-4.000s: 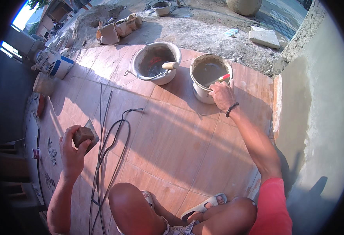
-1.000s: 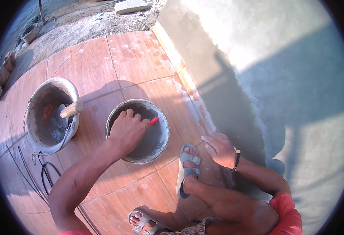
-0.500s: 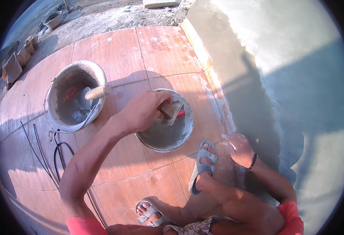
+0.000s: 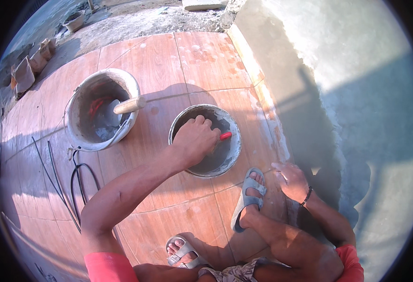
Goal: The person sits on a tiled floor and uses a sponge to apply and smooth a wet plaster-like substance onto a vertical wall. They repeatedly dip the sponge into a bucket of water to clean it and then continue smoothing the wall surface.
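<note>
My left hand (image 4: 197, 141) reaches down into a round mortar-smeared bucket (image 4: 232, 162), its fingers closed. The flat grey-brown block it grips is almost wholly hidden beneath the hand. A red handle (image 4: 225, 136) shows beside the fingers, inside the bucket's right wall. Grey wet mix (image 4: 209, 162) covers the bucket's bottom. My right hand (image 4: 292, 182) hangs near the tile edge, beside my sandalled foot (image 4: 251, 190). Its fingers are loosely apart, with nothing visible in them.
At the left stands a larger bucket (image 4: 75, 134) with a wooden-handled tool (image 4: 130, 105) in it. Black cable (image 4: 75, 181) lies on the tiles (image 4: 140, 216). Smooth grey plaster (image 4: 385, 117) borders the right side. Paper bags (image 4: 25, 75) stand far left.
My left hand has gone lower into the bucket, carrying the block out of sight. The whole view has shifted slightly. My right hand stays in nearly the same place.
</note>
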`<state>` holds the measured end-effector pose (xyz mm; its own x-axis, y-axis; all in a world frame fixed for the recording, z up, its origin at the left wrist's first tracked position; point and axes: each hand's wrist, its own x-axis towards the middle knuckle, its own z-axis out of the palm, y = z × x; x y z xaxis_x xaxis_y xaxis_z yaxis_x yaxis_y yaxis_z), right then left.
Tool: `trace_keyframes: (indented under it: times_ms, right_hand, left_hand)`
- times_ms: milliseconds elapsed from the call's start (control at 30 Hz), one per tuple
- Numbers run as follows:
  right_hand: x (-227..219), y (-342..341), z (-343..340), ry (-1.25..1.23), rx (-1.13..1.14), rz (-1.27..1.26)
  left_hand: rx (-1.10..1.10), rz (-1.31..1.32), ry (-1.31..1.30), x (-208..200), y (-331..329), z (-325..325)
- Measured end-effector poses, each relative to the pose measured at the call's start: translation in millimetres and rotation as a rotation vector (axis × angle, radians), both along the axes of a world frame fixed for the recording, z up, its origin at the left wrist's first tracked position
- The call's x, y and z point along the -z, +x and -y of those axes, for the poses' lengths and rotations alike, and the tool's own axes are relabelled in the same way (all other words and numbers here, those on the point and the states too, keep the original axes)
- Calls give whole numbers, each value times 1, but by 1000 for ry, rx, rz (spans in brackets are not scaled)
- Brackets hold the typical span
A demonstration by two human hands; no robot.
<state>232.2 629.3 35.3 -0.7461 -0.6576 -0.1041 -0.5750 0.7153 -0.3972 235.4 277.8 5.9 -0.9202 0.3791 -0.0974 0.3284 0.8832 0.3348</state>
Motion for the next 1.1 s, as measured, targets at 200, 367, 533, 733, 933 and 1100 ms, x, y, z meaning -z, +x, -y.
trace_keyframes:
  times_ms: [200, 367, 533, 733, 933, 1100]
  right_hand:
    - [-1, 1, -6, -12, -44, -29]
    - [-1, 1, -16, -30, -33, -48]
    - [-6, -1, -11, -48, 7, -33]
    - [-20, -7, -2, -37, 11, -115]
    - [-35, -2, -10, -46, 149, -140]
    - [-95, 8, -45, -48, 288, -405]
  left_hand:
    - [-41, 38, -34, 1, 1, -4]
    - [-123, 6, 298, -64, 9, 3]
    - [-91, -42, 252, -60, 12, -3]
    - [-35, -120, 350, -54, 21, 0]
    - [-191, -170, 436, -51, 19, 5]
    - [-138, -241, 512, -46, 31, 0]
